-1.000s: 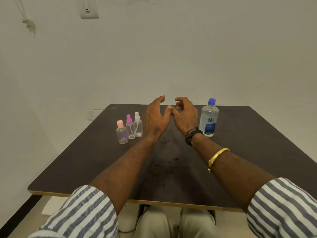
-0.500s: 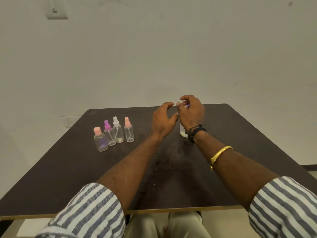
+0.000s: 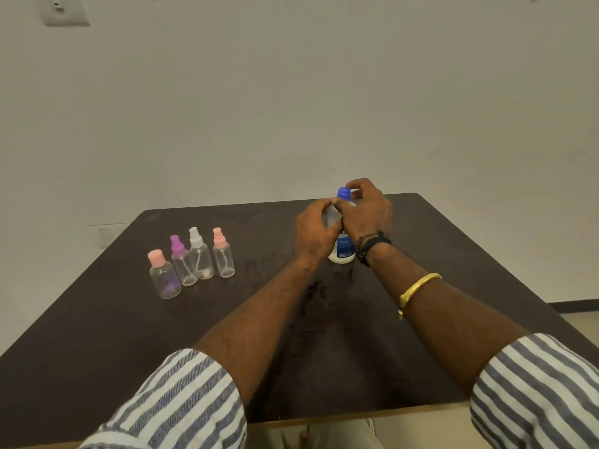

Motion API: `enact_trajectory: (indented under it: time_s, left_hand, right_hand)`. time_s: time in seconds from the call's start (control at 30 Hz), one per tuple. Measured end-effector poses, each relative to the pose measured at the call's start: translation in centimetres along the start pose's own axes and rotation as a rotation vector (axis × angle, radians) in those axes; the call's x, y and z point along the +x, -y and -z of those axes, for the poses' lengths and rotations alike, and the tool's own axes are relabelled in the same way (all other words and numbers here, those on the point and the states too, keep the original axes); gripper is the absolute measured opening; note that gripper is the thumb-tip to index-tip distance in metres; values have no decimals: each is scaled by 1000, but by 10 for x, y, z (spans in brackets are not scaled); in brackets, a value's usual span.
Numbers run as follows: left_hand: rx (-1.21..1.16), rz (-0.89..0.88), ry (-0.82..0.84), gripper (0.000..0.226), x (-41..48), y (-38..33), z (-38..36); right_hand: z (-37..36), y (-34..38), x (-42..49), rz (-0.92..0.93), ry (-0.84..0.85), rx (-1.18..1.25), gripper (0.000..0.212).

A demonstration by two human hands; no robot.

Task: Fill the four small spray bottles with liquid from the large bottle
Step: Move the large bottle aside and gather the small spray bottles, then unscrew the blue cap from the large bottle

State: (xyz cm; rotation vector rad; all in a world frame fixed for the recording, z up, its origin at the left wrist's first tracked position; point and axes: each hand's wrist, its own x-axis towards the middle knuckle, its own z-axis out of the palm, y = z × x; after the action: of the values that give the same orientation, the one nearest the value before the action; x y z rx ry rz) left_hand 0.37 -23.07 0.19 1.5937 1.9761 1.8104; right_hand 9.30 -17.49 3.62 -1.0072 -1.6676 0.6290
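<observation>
The large bottle with a blue cap stands upright on the dark table, mid-far. My left hand wraps its fingers round the bottle's body from the left. My right hand curls its fingers around the cap and neck. Several small clear spray bottles stand in a row to the left: a pink flat-capped one, a purple-topped one, a white-topped one and a pink-topped one. All look empty and capped.
The table's far edge meets a plain wall. Its right edge drops to the floor. A black band and a gold bangle sit on my right forearm. Striped sleeves fill the bottom corners.
Both hands moved from hovering above the table centre onto the large bottle. The view panned right, so the spray bottles shifted left in the frame.
</observation>
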Motion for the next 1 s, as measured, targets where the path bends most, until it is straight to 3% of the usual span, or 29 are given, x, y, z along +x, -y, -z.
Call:
enact_trajectory:
  time_s: [0.2,0.33,0.57,0.8,1.0]
  left_hand:
    - [-1,17,-13,47,1,4,-6]
    - [-6,21,-7,53,1,4,-4]
    - [-20,52,-57,61,-15,7,-1]
    - [4,132,-75,63,-34,16,8]
    - [4,168,-77,67,-42,19,11]
  right_hand:
    - [-2,0,6,19,-41,148,30]
    - [0,0,10,12,-90,150,46]
    - [14,-25,-1,-71,-130,147,21]
    - [17,-58,-10,-187,-27,23,31]
    - [15,-83,-23,-248,60,-146,6]
